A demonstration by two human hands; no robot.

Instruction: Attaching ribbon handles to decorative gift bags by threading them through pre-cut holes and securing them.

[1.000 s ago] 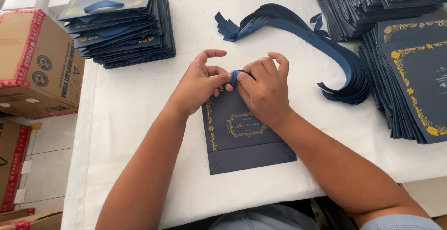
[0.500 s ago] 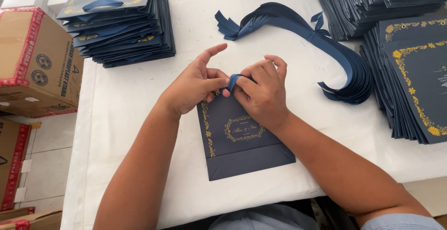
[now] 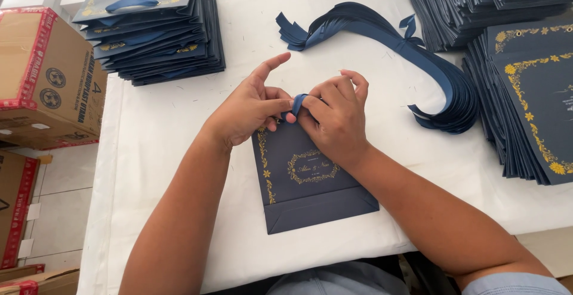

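Navy-blue flat paper gift bag with gold floral printing [image 3: 307, 181] lies face up on the white-covered counter [image 3: 167, 128] in the head view, its folded bottom edge toward the person and its top edge tucked under both hands. At that top edge a short loop of blue satin ribbon [image 3: 298, 102] shows between the fingers. Left hand [image 3: 250, 107] rests on the upper left corner of the bag, index finger stretched out and raised, the thumb and remaining fingers closed in a narrow grip on the ribbon loop. Right hand [image 3: 335, 116] lies on the upper right part of the bag, fingers curled and pinching the same ribbon loop from the other side, so the two hands touch each other over it.

Beyond the hands, a thick bundle of cut blue ribbon lengths [image 3: 412, 62] curves across the counter, apart from the bag. At the far left corner a stack of finished navy bags with ribbon handles [image 3: 152, 26] sits piled, and along the right edge tall stacks of flat navy bags with gold borders [image 3: 525, 86] lean in overlapping rows. Left of the counter, brown cardboard boxes edged with red tape [image 3: 45, 80] stand on the pale tiled floor [image 3: 57, 211]
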